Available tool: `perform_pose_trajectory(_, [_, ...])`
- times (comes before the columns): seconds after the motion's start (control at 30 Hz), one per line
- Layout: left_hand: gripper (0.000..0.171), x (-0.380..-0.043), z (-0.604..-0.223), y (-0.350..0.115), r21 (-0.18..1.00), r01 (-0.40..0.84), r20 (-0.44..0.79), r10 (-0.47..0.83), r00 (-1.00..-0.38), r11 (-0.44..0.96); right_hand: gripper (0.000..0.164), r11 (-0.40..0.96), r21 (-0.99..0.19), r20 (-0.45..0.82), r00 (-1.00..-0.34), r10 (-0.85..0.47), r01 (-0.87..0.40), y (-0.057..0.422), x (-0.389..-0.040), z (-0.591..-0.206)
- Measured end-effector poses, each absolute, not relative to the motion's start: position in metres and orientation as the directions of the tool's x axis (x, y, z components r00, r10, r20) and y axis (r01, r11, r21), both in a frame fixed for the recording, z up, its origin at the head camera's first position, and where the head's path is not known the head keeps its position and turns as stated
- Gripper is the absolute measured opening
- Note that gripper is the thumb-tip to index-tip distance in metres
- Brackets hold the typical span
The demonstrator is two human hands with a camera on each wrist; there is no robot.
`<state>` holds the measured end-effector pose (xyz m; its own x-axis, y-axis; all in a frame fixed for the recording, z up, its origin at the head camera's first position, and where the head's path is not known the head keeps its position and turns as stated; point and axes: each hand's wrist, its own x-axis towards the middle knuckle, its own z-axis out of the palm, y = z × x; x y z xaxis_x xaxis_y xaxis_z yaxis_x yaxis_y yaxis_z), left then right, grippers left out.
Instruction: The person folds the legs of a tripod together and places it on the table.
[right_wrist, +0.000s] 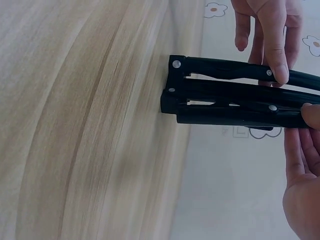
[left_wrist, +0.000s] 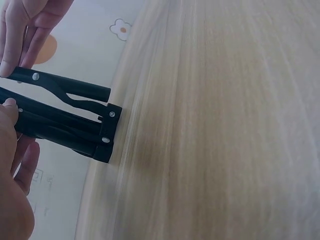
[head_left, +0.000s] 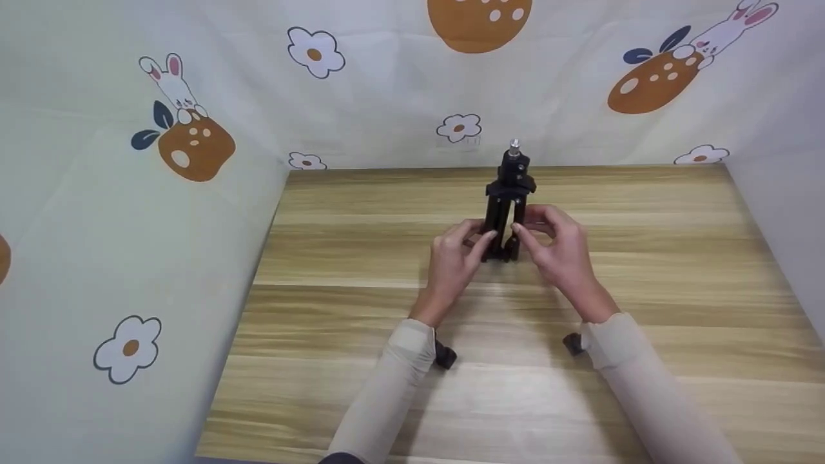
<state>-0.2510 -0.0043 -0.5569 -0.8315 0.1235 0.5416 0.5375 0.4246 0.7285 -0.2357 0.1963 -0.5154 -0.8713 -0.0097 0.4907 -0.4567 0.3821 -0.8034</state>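
A small black tripod stand (head_left: 514, 174) stands upright near the back of the table, a silver screw stud (head_left: 514, 147) at its top. My left hand (head_left: 451, 263) pinches the left leg between thumb and fingers. On the other side, my right hand (head_left: 566, 252) grips the right leg the same way. A narrow gap shows between the legs. In the left wrist view the riveted lower brackets (left_wrist: 112, 127) meet the tabletop, and one leg (left_wrist: 85, 88) sits slightly apart from the others. The right wrist view shows the legs (right_wrist: 225, 116) nearly parallel.
The wood-grain table (head_left: 322, 322) ends at a pale cloth wall (head_left: 387, 109) printed with rabbits, oranges and flowers, close behind the tripod. More cloth (head_left: 77, 258) hangs along the left side. Black devices (head_left: 445, 356) are worn at the wrists.
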Motion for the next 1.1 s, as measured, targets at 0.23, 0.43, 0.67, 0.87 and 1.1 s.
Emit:
perform_pose_trajectory(0.23, [0.025,-0.2505,-0.5559,-0.0045,0.721,0.541,0.549,0.119,-0.827,0.432,0.026,0.372,-0.809,0.484,-0.875,-0.020,-0.455,0.1951,-0.2382,-0.5168])
perform_pose_trajectory(0.43, [0.024,-0.2504,-0.5559,-0.0041,0.711,0.551,0.561,0.120,-0.819,0.437,0.026,0.347,-0.823,0.475,-0.880,-0.011,-0.449,0.1936,-0.2392,-0.5179])
perform_pose_trajectory(0.67, [0.023,-0.2496,-0.5559,-0.0028,0.722,0.537,0.548,0.113,-0.829,0.436,0.025,0.338,-0.833,0.465,-0.885,-0.001,-0.438,0.1927,-0.2398,-0.5192])
perform_pose_trajectory(0.87, [0.024,-0.2475,-0.5539,0.0003,0.724,0.513,0.530,0.105,-0.842,0.460,0.027,0.340,-0.833,0.462,-0.887,-0.006,-0.436,0.1937,-0.2394,-0.5186])
perform_pose_trajectory(1.1, [0.024,-0.2465,-0.5538,-0.0002,0.708,0.524,0.547,0.101,-0.831,0.474,0.026,0.342,-0.839,0.444,-0.896,-0.016,-0.422,0.1930,-0.2355,-0.5170])
